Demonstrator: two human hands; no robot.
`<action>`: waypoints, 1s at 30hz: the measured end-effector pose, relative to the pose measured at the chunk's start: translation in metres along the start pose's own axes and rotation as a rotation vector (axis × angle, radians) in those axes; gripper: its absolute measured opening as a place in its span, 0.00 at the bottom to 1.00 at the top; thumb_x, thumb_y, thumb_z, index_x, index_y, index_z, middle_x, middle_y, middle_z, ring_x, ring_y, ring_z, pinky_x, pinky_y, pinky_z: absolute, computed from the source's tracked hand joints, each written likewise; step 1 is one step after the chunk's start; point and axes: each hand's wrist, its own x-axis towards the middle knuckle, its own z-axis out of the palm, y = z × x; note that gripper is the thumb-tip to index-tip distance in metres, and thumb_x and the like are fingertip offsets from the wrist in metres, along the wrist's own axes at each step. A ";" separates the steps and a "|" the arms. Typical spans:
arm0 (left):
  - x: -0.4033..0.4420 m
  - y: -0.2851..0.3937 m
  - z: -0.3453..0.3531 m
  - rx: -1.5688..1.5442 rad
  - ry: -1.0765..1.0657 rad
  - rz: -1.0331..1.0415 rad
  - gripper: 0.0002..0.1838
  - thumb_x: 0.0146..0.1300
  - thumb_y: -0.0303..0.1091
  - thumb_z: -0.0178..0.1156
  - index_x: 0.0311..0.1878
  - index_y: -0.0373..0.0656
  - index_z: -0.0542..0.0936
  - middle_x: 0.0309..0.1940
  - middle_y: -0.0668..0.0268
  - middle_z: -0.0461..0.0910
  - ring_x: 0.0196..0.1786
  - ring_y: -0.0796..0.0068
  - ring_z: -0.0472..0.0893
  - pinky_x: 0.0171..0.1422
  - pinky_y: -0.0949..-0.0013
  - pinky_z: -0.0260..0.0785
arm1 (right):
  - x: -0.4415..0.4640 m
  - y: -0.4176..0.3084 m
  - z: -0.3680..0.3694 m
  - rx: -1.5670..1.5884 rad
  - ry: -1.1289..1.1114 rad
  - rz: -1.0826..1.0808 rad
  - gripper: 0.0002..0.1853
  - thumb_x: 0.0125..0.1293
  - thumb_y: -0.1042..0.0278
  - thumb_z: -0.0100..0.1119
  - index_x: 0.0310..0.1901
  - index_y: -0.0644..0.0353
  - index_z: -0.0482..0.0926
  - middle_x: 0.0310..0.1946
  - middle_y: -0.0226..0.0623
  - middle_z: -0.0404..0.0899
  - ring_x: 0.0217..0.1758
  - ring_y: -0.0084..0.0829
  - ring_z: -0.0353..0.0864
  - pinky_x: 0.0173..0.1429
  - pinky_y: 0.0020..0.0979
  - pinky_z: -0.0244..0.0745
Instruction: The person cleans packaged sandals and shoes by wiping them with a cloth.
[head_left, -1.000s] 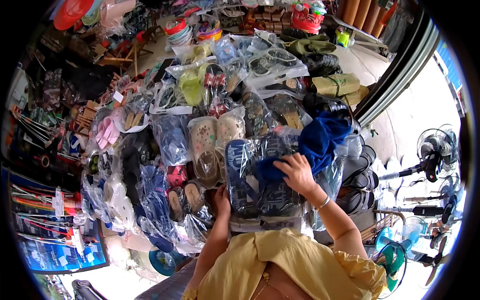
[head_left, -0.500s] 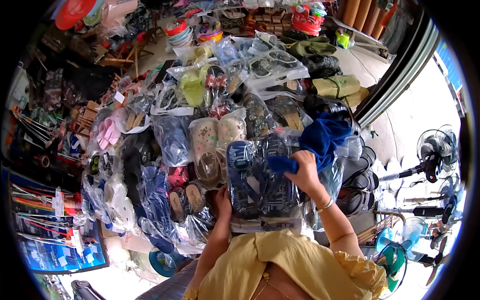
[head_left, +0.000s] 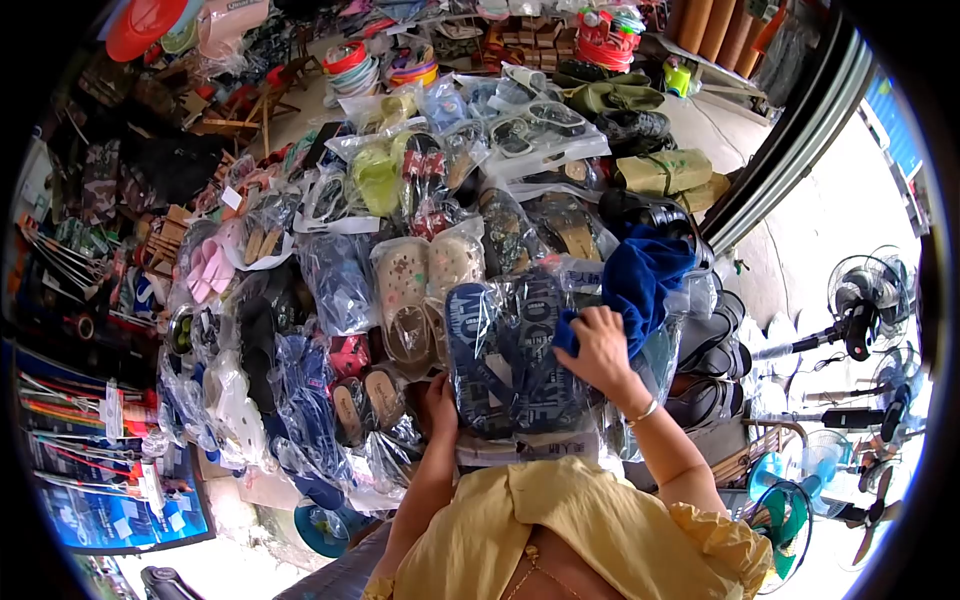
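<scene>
My right hand (head_left: pixel 598 350) is closed on a blue cloth (head_left: pixel 645 280), whose near end lies under my fingers at the right side of a bagged pair of dark blue flip-flops (head_left: pixel 482 345). The rest of the cloth is bunched over the shoes behind. At the left edge of the same clear bag is my left hand (head_left: pixel 438 403), its fingers bent and partly hidden against the bag. Beige clogs with a pattern (head_left: pixel 403 275) lie just behind, and brown-soled sandals (head_left: pixel 384 398) lie to the left of my left hand.
Many bagged shoes surround the flip-flops, with pink slippers (head_left: pixel 212 265) at the left and black sandals (head_left: pixel 705 403) at the right. Fans (head_left: pixel 862 300) stand at the far right beyond a metal door track (head_left: pixel 790 150). A green-brown wrapped bundle (head_left: pixel 665 172) lies at the back right.
My right hand has shifted right over the bag with the cloth's near end, uncovering more of the right flip-flop. My left hand stays at the bag's left edge. The view has shifted slightly.
</scene>
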 end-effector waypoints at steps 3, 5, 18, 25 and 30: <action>0.002 -0.001 -0.004 0.029 -0.030 0.051 0.12 0.77 0.31 0.53 0.52 0.35 0.82 0.42 0.69 0.83 0.43 0.81 0.79 0.51 0.75 0.70 | -0.007 -0.003 0.002 0.115 0.043 -0.103 0.29 0.49 0.51 0.76 0.46 0.64 0.79 0.60 0.49 0.72 0.65 0.51 0.68 0.71 0.48 0.61; 0.001 0.000 -0.004 0.066 -0.053 0.091 0.12 0.77 0.31 0.53 0.52 0.35 0.82 0.41 0.69 0.83 0.43 0.81 0.79 0.51 0.75 0.70 | -0.011 0.001 -0.007 0.131 -0.021 -0.237 0.31 0.49 0.53 0.75 0.51 0.63 0.77 0.65 0.55 0.69 0.69 0.53 0.66 0.74 0.49 0.59; -0.003 0.012 0.006 0.043 -0.013 0.036 0.11 0.76 0.31 0.53 0.50 0.37 0.82 0.40 0.70 0.82 0.41 0.82 0.78 0.49 0.77 0.69 | -0.005 -0.020 -0.010 0.205 0.093 -0.416 0.26 0.49 0.59 0.76 0.51 0.55 0.82 0.57 0.36 0.78 0.62 0.42 0.73 0.65 0.45 0.67; -0.006 0.016 0.007 0.088 0.003 0.085 0.11 0.76 0.31 0.53 0.48 0.35 0.82 0.39 0.68 0.82 0.42 0.80 0.78 0.51 0.75 0.69 | 0.029 0.007 0.018 -0.016 0.142 -0.240 0.24 0.47 0.67 0.75 0.50 0.49 0.82 0.46 0.36 0.77 0.52 0.40 0.75 0.56 0.41 0.67; 0.003 -0.001 -0.003 0.102 -0.017 0.090 0.11 0.76 0.31 0.53 0.48 0.34 0.82 0.40 0.67 0.83 0.43 0.79 0.78 0.51 0.74 0.69 | 0.020 -0.002 0.000 0.139 0.147 -0.286 0.26 0.44 0.67 0.77 0.50 0.50 0.83 0.50 0.35 0.78 0.53 0.40 0.75 0.58 0.42 0.68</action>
